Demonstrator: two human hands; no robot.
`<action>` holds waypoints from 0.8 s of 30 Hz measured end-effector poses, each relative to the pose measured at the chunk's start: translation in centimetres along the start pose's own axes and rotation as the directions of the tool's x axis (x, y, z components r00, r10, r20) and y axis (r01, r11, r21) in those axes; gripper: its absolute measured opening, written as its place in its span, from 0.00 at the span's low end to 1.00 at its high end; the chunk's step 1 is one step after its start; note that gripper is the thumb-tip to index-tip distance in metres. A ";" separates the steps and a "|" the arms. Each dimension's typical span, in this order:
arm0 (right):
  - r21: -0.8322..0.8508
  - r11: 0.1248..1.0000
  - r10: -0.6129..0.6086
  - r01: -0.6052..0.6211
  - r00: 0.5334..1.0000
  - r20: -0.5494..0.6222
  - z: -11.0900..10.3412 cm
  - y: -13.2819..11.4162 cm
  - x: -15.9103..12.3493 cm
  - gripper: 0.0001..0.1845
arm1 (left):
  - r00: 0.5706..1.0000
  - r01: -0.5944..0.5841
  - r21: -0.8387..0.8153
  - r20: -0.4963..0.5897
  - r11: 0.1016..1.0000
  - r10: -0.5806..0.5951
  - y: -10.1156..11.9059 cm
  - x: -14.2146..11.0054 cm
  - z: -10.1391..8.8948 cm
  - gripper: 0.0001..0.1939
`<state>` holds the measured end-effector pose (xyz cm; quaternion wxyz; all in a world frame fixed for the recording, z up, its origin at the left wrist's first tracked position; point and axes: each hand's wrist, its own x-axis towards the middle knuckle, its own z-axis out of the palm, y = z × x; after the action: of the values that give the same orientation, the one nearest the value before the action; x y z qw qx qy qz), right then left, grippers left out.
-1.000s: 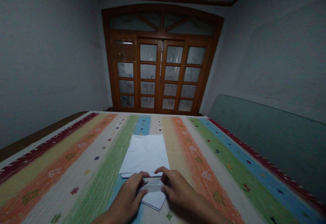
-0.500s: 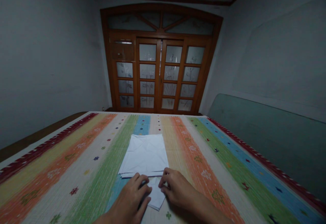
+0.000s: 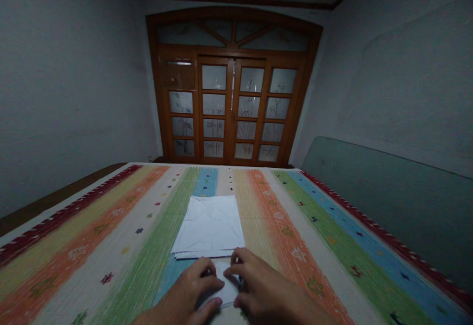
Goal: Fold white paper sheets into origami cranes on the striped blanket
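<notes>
A small folded piece of white paper (image 3: pixel 227 293) lies on the cloth close to me, partly covered by my fingers. My left hand (image 3: pixel 194 288) grips its left side, thumb near the lower edge and fingertips on top. On the other side my right hand (image 3: pixel 254 283) has its fingers curled onto the paper's upper and right part. Just beyond the hands rests a stack of white paper sheets (image 3: pixel 209 224), its near edges slightly uneven and its top sheet creased.
A striped, patterned tablecloth (image 3: pixel 140 251) covers the table. Past its far edge stand wooden doors with glass panes (image 3: pixel 232 108). A pale green panel (image 3: pixel 388 192) runs along the right side, and white walls flank the room.
Both hands have shifted on the folded paper: the left fingertips moved right over it, the right thumb came down toward its lower right. The paper appears turned or refolded; the stack stays put.
</notes>
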<state>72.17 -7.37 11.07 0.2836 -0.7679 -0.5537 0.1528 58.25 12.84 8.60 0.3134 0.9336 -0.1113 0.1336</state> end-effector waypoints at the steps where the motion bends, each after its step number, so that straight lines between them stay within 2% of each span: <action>1: 0.004 1.000 -0.016 0.016 1.000 -0.005 0.0 -0.1 0.1 0.21 | 1.000 -0.008 -0.014 -0.013 1.000 0.008 0.0 0.1 -0.2 0.15; 3: 0.011 0.999 -0.043 0.044 0.999 -0.016 -0.1 -0.2 0.2 0.19 | 0.999 -0.047 -0.035 -0.021 0.998 0.047 0.0 0.3 -0.8 0.17; 7: 0.030 0.998 -0.051 0.052 0.998 -0.037 0.0 0.0 0.5 0.21 | 0.992 -0.111 -0.082 0.045 0.990 0.115 -0.1 0.5 -1.6 0.24; 11: 0.025 0.998 -0.050 0.051 0.998 -0.041 -0.2 0.0 0.6 0.23 | 0.993 -0.030 -0.144 0.106 0.989 0.046 -0.2 0.3 -2.2 0.26; 15: 0.039 0.998 -0.058 0.059 0.998 -0.027 -0.2 0.1 0.4 0.19 | 0.988 0.009 -0.167 0.153 0.986 0.017 -0.3 0.4 -2.3 0.22; 19: 0.095 0.994 -0.051 0.054 0.998 -0.031 0.3 1.0 0.3 0.15 | 0.996 0.034 -0.179 0.093 0.983 -0.017 -1.0 0.7 -1.9 0.15; 24: 0.118 0.989 -0.081 0.087 0.995 -0.058 1.1 2.1 0.7 0.12 | 0.991 0.126 -0.177 -0.015 0.976 -0.130 -2.3 0.8 -0.8 0.14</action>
<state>73.40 -6.87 9.03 0.3500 -0.7292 -0.5676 0.1535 59.51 15.04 8.20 0.4040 0.9056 -0.0581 0.1154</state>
